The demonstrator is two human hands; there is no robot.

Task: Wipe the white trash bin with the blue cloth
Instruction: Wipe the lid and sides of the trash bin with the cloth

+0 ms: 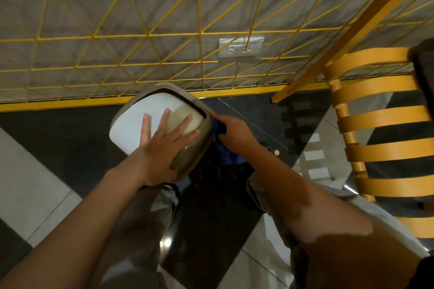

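Observation:
The white trash bin (131, 124) stands on the floor against the wall, seen from above, with a white swing lid inside a greyish rim. My left hand (164, 141) lies flat on the lid and near rim, fingers spread, pressing down. My right hand (231, 129) is against the bin's right side, closed around the blue cloth (225, 150), which hangs down between the hand and the bin wall. The bin's side under the cloth is hidden from view.
A yellow wire grid (199, 35) covers the grey wall behind the bin, with a power socket (240, 47) behind it. A yellow slatted chair (380, 124) stands close on the right. My legs (150, 218) are right before the bin on the black and white tiles.

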